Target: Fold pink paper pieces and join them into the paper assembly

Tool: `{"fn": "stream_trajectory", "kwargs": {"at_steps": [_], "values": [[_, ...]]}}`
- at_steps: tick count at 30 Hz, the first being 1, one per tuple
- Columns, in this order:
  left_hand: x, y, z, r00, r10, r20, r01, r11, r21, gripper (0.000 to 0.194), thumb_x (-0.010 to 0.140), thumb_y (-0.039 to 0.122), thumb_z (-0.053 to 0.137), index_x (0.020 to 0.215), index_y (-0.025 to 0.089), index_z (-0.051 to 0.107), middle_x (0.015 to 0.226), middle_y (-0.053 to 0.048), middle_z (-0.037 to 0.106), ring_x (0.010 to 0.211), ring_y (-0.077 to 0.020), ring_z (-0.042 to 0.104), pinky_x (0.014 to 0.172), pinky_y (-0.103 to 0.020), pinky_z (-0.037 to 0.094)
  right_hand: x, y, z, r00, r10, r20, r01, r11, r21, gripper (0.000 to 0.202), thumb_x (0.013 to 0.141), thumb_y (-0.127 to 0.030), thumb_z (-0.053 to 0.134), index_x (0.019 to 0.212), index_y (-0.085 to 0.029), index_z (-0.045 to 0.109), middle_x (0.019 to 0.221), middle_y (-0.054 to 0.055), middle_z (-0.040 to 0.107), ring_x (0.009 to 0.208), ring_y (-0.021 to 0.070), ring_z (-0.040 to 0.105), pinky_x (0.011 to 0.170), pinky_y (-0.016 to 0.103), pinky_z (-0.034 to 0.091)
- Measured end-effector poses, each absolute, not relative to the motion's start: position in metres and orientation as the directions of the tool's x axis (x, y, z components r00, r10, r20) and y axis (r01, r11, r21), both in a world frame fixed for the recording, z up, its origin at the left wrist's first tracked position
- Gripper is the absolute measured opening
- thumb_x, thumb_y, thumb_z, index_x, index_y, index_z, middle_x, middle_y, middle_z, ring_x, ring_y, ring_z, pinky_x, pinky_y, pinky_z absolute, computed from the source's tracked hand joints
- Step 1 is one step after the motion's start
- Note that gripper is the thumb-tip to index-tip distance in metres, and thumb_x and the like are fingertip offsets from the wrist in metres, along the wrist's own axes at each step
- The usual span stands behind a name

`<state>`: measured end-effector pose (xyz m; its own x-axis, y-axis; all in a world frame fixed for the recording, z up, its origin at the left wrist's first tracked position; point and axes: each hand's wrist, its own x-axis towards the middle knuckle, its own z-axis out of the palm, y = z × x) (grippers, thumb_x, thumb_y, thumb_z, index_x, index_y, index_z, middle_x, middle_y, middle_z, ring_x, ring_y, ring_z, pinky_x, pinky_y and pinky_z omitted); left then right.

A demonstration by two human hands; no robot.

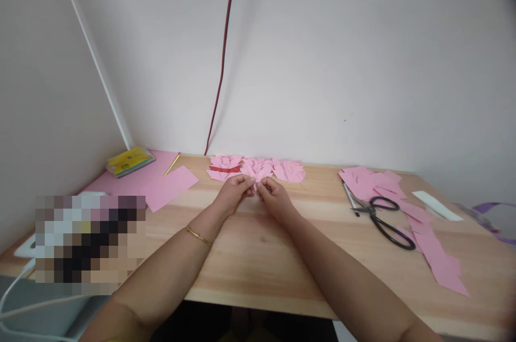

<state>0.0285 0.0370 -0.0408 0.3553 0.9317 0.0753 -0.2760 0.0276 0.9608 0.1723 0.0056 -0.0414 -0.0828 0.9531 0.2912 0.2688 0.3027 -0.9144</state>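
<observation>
In the middle of the wooden table, my left hand [234, 191] and my right hand [277, 198] meet with their fingertips almost together. Both pinch a small piece of pink paper [258, 183], mostly covered by the fingers. Just beyond them lie cut pink paper pieces with jagged edges: a left one [224, 175] with a red strip [224, 169] across it, a middle one [258, 164] and a right one [289, 170]. The paper in my fingers overlaps the middle one in view, so its full outline is hidden.
Black-handled scissors [373, 208] and a pen [350, 199] lie on the right beside pink scraps [365, 183] and a white strip [437, 206]. At left are pink sheets [173, 187], a pencil [172, 163] and a yellow packet [131, 160]. A red cable [222, 62] hangs down the wall.
</observation>
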Motion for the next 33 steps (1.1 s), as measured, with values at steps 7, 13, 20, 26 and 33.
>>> {"fn": "stream_trajectory", "kwargs": {"at_steps": [7,13,20,26,33], "values": [[0.027,0.040,-0.045,0.296,0.946,0.129,-0.204,-0.069,0.977,0.026,0.070,0.035,0.066,0.061,0.015,0.053,0.057,0.001,0.052,0.056,-0.0097,0.049,0.062,-0.025,0.040,0.171,0.005,-0.040,-0.095,0.956,0.278,0.281,0.293,-0.914,0.024,0.082,-0.041,0.047,0.069,-0.020,0.046,0.056,-0.004,0.046,0.053,0.0115,0.042,0.053,0.024,0.034],[0.027,0.038,-0.044,0.348,0.930,0.116,-0.251,-0.027,0.968,0.025,0.069,0.032,0.067,0.060,0.014,0.052,0.055,0.002,0.051,0.056,-0.0089,0.048,0.062,-0.024,0.040,0.172,0.004,-0.038,-0.109,0.953,0.282,0.288,0.302,-0.909,0.025,0.083,-0.039,0.045,0.066,-0.021,0.043,0.057,-0.003,0.046,0.055,0.0118,0.042,0.054,0.025,0.034],[0.025,0.038,-0.041,0.411,0.910,0.060,-0.309,0.077,0.948,0.026,0.067,0.033,0.069,0.063,0.015,0.051,0.056,0.002,0.050,0.056,-0.0093,0.049,0.064,-0.026,0.042,0.171,0.004,-0.036,-0.134,0.952,0.277,0.219,0.301,-0.928,0.023,0.082,-0.040,0.047,0.069,-0.021,0.044,0.057,-0.004,0.047,0.053,0.0113,0.042,0.054,0.025,0.035],[0.025,0.040,-0.040,0.290,0.943,0.162,-0.048,-0.154,0.987,0.017,0.071,0.029,0.062,0.065,0.016,0.053,0.057,0.003,0.050,0.056,-0.0101,0.046,0.060,-0.025,0.038,0.170,0.006,-0.036,-0.035,0.967,0.252,0.042,0.254,-0.966,0.015,0.079,-0.033,0.049,0.084,-0.021,0.041,0.060,-0.006,0.046,0.053,0.0103,0.043,0.054,0.024,0.036],[0.025,0.037,-0.036,0.259,0.903,0.343,0.259,-0.407,0.876,0.005,0.073,0.021,0.056,0.071,0.017,0.060,0.068,0.000,0.056,0.066,-0.0136,0.048,0.064,-0.025,0.036,0.171,0.007,-0.036,0.013,0.974,0.226,0.046,0.225,-0.973,0.026,0.079,-0.034,0.049,0.101,-0.020,0.046,0.060,-0.006,0.045,0.055,0.0112,0.045,0.056,0.025,0.038]]}}
